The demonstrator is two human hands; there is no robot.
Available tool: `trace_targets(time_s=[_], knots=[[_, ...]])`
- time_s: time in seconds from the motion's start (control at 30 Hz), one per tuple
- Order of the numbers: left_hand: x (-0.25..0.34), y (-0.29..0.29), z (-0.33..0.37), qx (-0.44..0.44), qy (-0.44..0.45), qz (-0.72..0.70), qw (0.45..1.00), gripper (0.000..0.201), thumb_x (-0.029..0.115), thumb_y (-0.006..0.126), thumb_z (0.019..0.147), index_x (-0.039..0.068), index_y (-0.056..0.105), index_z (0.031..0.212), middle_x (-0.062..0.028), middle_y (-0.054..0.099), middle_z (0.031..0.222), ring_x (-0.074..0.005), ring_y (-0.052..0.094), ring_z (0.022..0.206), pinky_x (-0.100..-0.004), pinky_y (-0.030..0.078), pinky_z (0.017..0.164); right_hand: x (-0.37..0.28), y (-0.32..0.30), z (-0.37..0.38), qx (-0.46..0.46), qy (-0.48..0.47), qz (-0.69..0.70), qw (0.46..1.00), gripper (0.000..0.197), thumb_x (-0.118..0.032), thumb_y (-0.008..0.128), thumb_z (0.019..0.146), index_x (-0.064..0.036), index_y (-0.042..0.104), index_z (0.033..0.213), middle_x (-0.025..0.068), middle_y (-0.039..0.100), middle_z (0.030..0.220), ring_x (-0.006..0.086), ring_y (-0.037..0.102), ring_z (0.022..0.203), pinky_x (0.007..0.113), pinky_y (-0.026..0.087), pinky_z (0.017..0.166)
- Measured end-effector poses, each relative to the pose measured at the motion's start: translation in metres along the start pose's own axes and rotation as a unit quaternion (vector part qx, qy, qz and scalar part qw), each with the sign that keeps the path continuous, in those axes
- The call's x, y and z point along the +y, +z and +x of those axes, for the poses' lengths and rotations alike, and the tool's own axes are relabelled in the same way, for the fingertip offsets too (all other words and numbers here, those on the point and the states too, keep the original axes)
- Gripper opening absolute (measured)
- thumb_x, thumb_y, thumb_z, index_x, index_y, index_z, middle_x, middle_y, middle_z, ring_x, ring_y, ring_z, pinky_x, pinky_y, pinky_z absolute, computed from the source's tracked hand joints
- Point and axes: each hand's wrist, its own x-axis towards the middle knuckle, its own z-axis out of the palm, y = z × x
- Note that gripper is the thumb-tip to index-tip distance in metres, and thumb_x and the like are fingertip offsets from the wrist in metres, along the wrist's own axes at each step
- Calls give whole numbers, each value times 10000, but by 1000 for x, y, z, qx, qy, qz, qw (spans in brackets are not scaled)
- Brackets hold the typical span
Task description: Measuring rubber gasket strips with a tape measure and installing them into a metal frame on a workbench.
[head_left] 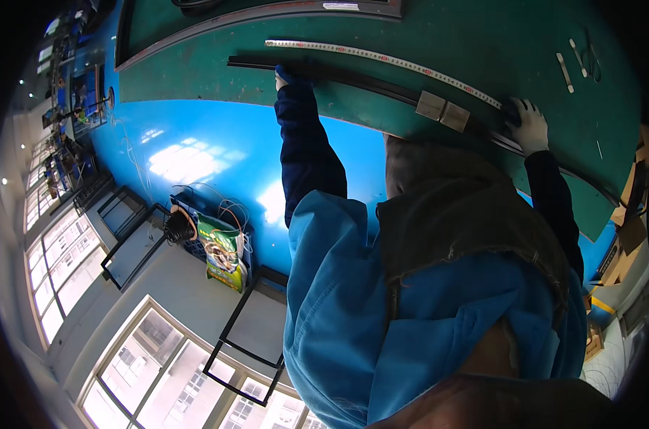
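Observation:
A long black strip (pixel 367 84) lies along the near side of the green worktable (pixel 196 79), its ends bending with the lens. My left hand (pixel 281 77), in a white glove with dark blue fingers, is closed on the strip near its left end. Further right my right hand (pixel 530 125), gloved the same way, is closed round the strip; its fingertips are partly hidden. Between the hands, a metal block (pixel 442 111) in two pale plates sits on the strip. Just beyond runs a white measuring tape (pixel 382 58), its right end by my right fingers.
A dark frame (pixel 267 16) lies at the table's far left. Scissors (pixel 591 61) and small white pieces (pixel 565 73) lie at the far right. Behind me, black frames (pixel 249 336) lean on the wall near a green bag (pixel 221 250) and a wire coil (pixel 179 225).

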Motion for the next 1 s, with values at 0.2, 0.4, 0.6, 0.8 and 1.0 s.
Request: trace_targets(time_s=[0.2, 0.4, 0.6, 0.8, 1.0], knots=[[85, 48, -30, -39, -102, -85, 990, 504, 430, 407, 858, 34, 532, 1142, -172, 572, 1078, -370, 545, 992, -532, 447, 874, -27, -35, -25, 17, -10, 60, 998, 562, -203, 713, 688, -141, 498, 1203, 100, 514, 1155, 312, 501, 1074, 407, 444, 886], [140, 52, -54, 20, -248, -493, 834, 932, 734, 485, 729, 60, 314, 1351, -158, 389, 1351, -345, 432, 1185, -543, 366, 956, -80, -62, -38, 46, -60, 42, 996, 543, -197, 710, 680, -129, 507, 1179, 106, 522, 1098, 318, 522, 1010, 405, 470, 826], [158, 58, -57, 23, -262, -416, 870, 1131, 899, 322, 614, 68, 289, 1380, -144, 371, 1353, -336, 402, 1172, -528, 347, 972, -106, -59, -29, 34, -99, 68, 992, 527, -203, 714, 677, -118, 516, 1158, 96, 524, 1065, 305, 533, 973, 399, 480, 795], [161, 61, -57, 27, -234, -397, 887, 1025, 856, 349, 663, 87, 354, 1341, -128, 421, 1291, -321, 437, 1142, -523, 370, 958, -117, -53, -25, 14, -103, 47, 994, 537, -212, 717, 681, -125, 504, 1166, 103, 521, 1093, 314, 531, 1005, 400, 484, 800], [164, 75, -57, -12, -180, -422, 889, 634, 693, 387, 801, 198, 498, 1181, -77, 540, 1126, -296, 502, 1004, -527, 403, 876, -122, -53, -24, -4, -108, 27, 994, 558, -211, 715, 686, -121, 486, 1186, 105, 509, 1124, 314, 527, 1021, 396, 487, 805]])
